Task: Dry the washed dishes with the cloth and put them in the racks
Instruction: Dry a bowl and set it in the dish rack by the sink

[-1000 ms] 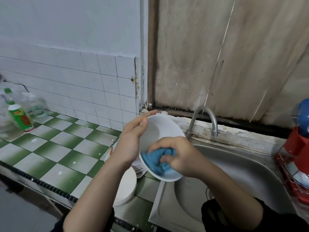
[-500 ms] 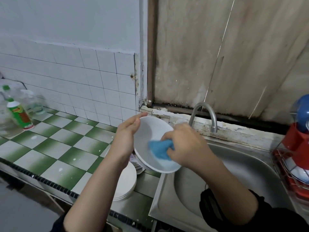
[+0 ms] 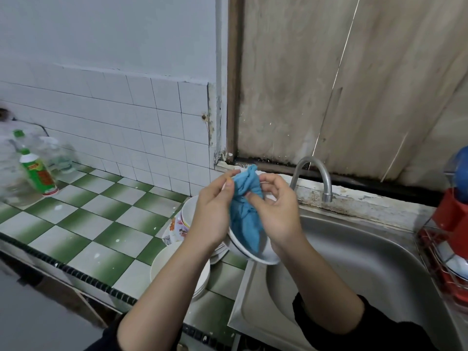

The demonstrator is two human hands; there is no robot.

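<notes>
I hold a white bowl up on edge over the left rim of the sink, between both hands. My left hand grips its left rim, thumb on the blue cloth. The cloth is draped over the bowl from its top edge down into it. My right hand pinches the cloth with curled fingers on the bowl's right side. Most of the bowl is hidden behind the cloth and hands. Below my left arm stand stacked white plates and bowls, one with a flower pattern.
A steel sink with a curved tap lies to the right. A red wire rack with dishes stands at the far right. Bottles stand at the back left of the green-and-white tiled counter.
The cloth was bunched inside the bowl under my right hand; now it is spread over the bowl's top rim. The bowl has turned more on edge, and both hands have shifted up.
</notes>
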